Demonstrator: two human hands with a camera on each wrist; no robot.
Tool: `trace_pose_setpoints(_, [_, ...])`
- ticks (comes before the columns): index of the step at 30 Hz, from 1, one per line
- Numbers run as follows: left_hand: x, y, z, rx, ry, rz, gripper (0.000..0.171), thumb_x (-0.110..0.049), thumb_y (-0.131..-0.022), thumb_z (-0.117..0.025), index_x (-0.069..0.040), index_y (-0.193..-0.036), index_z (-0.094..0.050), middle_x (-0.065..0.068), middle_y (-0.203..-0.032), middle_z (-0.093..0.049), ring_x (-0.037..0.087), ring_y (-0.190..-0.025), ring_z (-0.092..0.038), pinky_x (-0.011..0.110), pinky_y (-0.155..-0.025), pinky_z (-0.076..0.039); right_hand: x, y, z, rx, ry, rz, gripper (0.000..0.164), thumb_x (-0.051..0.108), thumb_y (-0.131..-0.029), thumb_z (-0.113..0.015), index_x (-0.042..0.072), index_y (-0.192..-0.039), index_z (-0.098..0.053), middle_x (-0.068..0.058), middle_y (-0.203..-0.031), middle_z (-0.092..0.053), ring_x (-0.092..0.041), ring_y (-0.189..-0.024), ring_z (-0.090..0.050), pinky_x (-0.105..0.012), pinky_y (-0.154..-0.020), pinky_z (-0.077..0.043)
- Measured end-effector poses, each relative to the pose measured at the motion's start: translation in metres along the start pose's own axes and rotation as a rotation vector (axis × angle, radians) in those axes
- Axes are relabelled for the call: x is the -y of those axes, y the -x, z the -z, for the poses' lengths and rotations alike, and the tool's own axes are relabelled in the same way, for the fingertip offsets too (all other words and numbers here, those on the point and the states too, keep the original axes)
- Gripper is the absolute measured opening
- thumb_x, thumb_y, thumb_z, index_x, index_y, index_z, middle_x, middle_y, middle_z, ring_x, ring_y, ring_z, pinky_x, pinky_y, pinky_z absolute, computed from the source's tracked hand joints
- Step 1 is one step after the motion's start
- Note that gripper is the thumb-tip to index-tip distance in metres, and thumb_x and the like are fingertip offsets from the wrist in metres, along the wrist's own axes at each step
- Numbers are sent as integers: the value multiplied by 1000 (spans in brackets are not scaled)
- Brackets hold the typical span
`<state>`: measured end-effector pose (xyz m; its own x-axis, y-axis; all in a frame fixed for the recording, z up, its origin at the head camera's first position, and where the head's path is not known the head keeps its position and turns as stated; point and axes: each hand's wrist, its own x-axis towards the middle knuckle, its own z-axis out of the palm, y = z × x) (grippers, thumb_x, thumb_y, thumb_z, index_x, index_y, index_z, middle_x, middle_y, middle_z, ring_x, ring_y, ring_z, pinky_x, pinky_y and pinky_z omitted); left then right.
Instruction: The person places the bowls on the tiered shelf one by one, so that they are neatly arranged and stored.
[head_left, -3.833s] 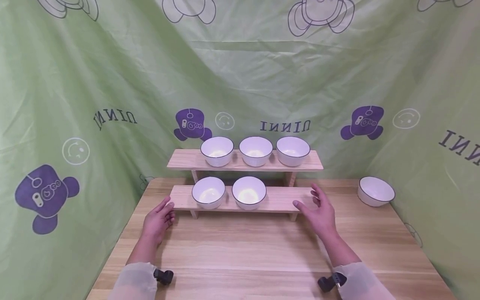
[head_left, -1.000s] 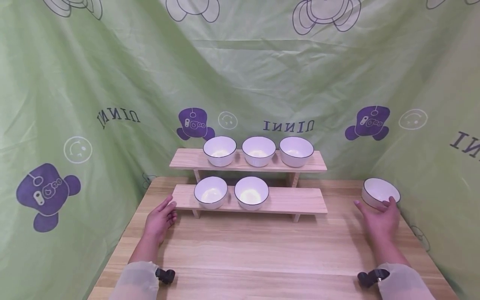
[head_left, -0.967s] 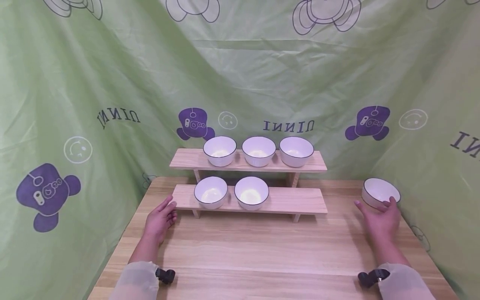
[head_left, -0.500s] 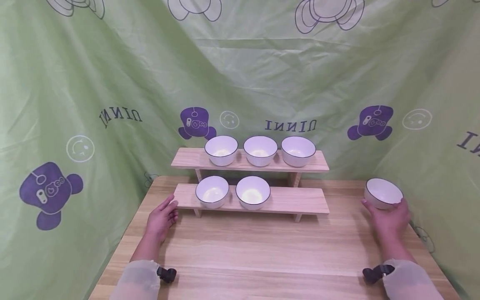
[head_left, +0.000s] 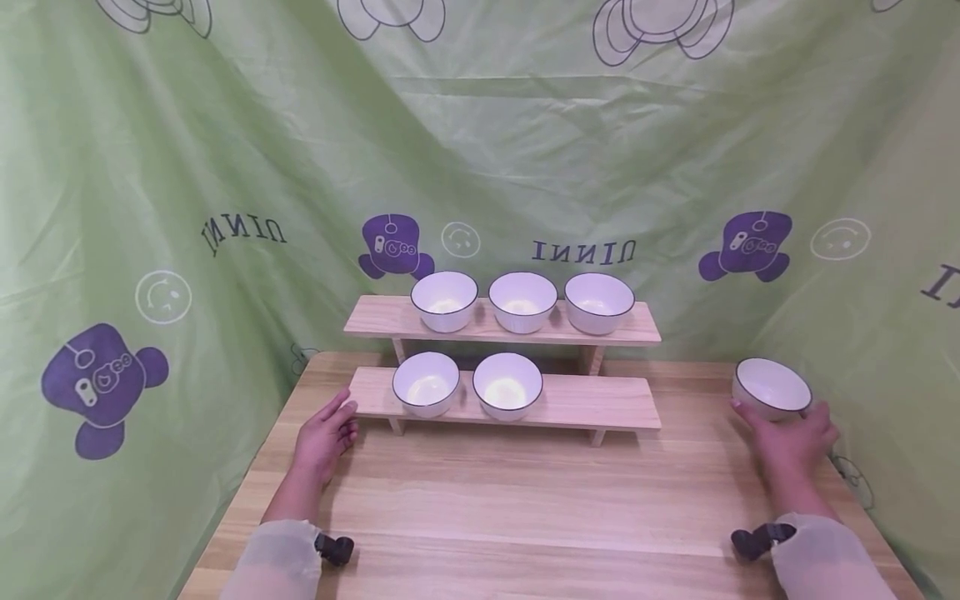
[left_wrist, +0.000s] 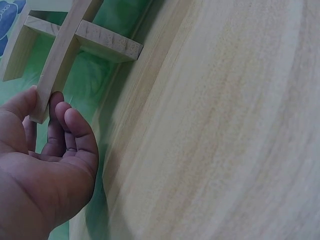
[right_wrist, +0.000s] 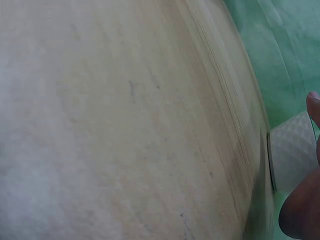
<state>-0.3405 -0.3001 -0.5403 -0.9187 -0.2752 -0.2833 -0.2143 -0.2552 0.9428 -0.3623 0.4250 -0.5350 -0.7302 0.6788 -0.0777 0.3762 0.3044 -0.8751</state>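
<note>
My left hand (head_left: 324, 442) pinches the left end of the lower wooden shelf (head_left: 600, 400); the left wrist view shows the thumb above the board (left_wrist: 52, 75) and fingertips below it. At the far right, my right hand (head_left: 793, 442) holds a white, dark-rimmed bowl (head_left: 772, 387), thumb at its left side and fingers around its right. In the right wrist view, only the textured side of this bowl (right_wrist: 292, 155) and part of the hand (right_wrist: 302, 210) show at the right edge. Two matching bowls, left (head_left: 426, 385) and right (head_left: 507, 387), stand on the lower shelf.
The upper wooden shelf (head_left: 382, 317) carries three matching bowls: left (head_left: 444, 302), middle (head_left: 522, 302) and right (head_left: 599, 303). Both shelves stand at the back of a wooden table (head_left: 525, 508). A green printed curtain (head_left: 480, 150) encloses the back and sides.
My right hand has moved from the lower shelf's right end to the bowl at the far right and closed around it. The left hand stays at the shelf's left end.
</note>
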Motion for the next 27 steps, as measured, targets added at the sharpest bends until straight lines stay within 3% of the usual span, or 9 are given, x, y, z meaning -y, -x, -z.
trace_pose_setpoints(6, [-2, 2, 0, 2, 10, 8, 68, -28, -97, -77, -17, -157, -47, -7, -88, -69, 11, -83, -63, 23, -77, -59, 1, -6, 1, 38, 9, -6, 144, 63, -74, -87, 15, -165, 13, -23, -169, 8, -44, -155, -4, -54, -127, -9])
trace_pose_setpoints(16, [-8, 6, -2, 17, 14, 46, 65, -25, -98, -75, -19, -157, -47, -7, -88, -68, 12, -86, -63, 26, -83, -59, 0, -17, -2, 29, -32, 2, 140, 53, -75, -90, 15, -166, 10, -19, -171, -3, -37, -157, -9, -47, -129, -9])
trace_pose_setpoints(27, [-3, 3, 0, -1, 2, 20, 70, -30, -96, -78, -18, -157, -46, -8, -89, -67, 10, -84, -63, 24, -80, -59, 8, -26, -7, 74, -76, -12, 142, 50, -77, -90, 22, -164, 19, -15, -172, 0, -34, -158, -5, -44, -129, -7])
